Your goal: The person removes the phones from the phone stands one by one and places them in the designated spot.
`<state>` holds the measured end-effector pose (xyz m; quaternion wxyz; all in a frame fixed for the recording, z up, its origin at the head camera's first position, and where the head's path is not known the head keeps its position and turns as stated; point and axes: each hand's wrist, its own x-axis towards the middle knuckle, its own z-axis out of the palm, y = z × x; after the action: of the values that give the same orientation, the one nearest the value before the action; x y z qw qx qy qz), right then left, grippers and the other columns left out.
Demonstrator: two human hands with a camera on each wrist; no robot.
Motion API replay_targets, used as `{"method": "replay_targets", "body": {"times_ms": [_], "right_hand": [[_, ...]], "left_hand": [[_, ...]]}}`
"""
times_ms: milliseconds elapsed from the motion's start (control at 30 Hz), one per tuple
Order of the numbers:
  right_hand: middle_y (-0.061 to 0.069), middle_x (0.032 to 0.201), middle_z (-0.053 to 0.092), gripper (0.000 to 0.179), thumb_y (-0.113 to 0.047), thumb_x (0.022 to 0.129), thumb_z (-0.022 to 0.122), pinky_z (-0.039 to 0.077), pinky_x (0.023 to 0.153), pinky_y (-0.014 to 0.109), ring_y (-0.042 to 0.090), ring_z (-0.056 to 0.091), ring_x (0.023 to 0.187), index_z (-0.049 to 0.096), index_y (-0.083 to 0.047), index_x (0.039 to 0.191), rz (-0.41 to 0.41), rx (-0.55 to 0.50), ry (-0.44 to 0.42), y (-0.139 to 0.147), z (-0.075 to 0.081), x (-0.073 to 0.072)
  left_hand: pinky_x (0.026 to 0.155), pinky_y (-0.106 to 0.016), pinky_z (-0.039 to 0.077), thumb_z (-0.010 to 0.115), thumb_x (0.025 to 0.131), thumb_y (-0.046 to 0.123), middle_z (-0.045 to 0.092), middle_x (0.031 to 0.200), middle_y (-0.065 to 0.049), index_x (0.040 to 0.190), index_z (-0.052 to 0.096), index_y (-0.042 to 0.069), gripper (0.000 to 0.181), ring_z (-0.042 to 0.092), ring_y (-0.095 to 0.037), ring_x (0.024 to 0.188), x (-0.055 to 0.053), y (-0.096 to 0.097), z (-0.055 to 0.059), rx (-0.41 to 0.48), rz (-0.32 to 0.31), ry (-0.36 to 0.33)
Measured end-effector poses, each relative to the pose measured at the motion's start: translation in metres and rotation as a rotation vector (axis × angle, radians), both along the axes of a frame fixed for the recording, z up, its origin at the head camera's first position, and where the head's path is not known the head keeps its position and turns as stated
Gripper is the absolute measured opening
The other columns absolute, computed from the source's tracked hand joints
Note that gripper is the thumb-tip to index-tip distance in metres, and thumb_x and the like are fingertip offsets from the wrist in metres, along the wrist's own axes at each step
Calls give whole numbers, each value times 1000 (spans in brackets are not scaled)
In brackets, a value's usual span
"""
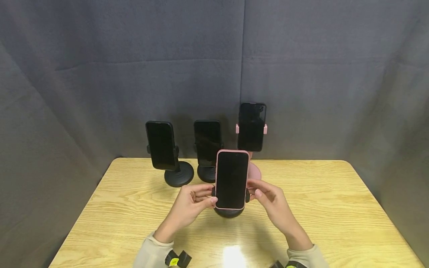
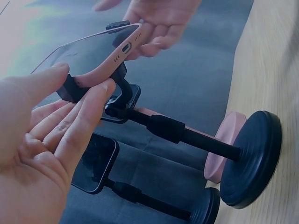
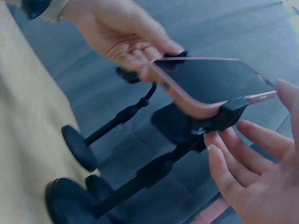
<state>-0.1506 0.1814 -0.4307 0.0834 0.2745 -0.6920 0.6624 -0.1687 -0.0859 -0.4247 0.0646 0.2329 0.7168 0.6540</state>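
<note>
A smartphone in a pink case (image 1: pixel 232 179) sits upright in the clamp of a black phone stand (image 2: pixel 163 128), close to the person. My left hand (image 1: pixel 189 204) pinches the clamp at the phone's lower left, thumb in front and fingers behind. On the other side, my right hand (image 1: pixel 273 203) has its fingers loosely bent beside the right clamp arm (image 3: pixel 232 113). Its thumb stands apart from the clamp. Whether the right fingertips touch the clamp's back cannot be made out.
Behind stand two more black stands holding dark phones, one phone at left (image 1: pixel 161 145) and one in the middle (image 1: pixel 207 143). A taller pink stand (image 1: pixel 255 172) holds another phone (image 1: pixel 251 126). A grey curtain (image 1: pixel 151 56) hangs behind the wooden table (image 1: pixel 318 208).
</note>
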Motion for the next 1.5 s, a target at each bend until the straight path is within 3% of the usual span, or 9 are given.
{"method": "replay_targets", "body": {"times_ms": [200, 433, 633, 800, 1100, 1267, 1500], "right_hand": [[-8, 122, 69, 35, -1, 108, 37, 59, 92, 20, 6, 68, 106, 48, 20, 134, -49, -70, -1, -1, 20, -7], [-18, 116, 69, 36, -3, 106, 46, 57, 92, 17, 1, 68, 104, 48, 16, 137, -96, -25, -61, -12, 45, -22], [-16, 109, 71, 33, -4, 102, 55, 59, 89, 21, 5, 70, 99, 55, 8, 133, -64, 33, -81, -24, 65, -31], [-14, 100, 74, 30, -9, 100, 62, 60, 87, 24, 9, 73, 92, 61, 1, 128, -78, 100, -100, -29, 72, -31], [-12, 93, 77, 28, -8, 101, 61, 65, 74, 38, 13, 77, 86, 60, 7, 125, 13, 36, -169, -33, 72, -34], [-12, 91, 77, 28, -8, 102, 59, 65, 72, 39, 12, 77, 84, 58, 11, 123, 32, 8, -171, -36, 72, -34], [-13, 96, 76, 29, -7, 104, 55, 65, 76, 35, 11, 77, 87, 54, 11, 126, 18, -4, -158, -39, 69, -35]], "left_hand": [[78, -30, 64, 72, 92, 2, 69, 115, -35, 126, 60, -17, 41, 74, -2, 79, 0, 4, -2, -3, 0, -12], [79, -28, 64, 72, 91, 1, 69, 114, -36, 126, 60, -18, 41, 74, -2, 78, 1, 1, 2, -19, 19, -11], [79, -28, 64, 71, 92, 1, 69, 114, -36, 125, 60, -18, 40, 73, 0, 79, 1, -1, 2, -26, 15, -2], [79, -29, 64, 72, 92, 2, 69, 114, -35, 125, 61, -17, 40, 74, -1, 80, 1, 0, 2, -22, 8, 1], [79, -29, 64, 72, 93, 3, 70, 113, -34, 124, 62, -16, 39, 74, -2, 84, 1, 1, 1, -24, 11, 7], [79, -26, 63, 71, 94, 7, 73, 110, -30, 121, 65, -14, 34, 75, -7, 86, 3, 2, 0, -50, 50, 64], [64, -22, 60, 67, 97, 9, 75, 88, -15, 116, 69, -5, 23, 70, -12, 66, 4, 8, -8, -148, 153, 270]]}}
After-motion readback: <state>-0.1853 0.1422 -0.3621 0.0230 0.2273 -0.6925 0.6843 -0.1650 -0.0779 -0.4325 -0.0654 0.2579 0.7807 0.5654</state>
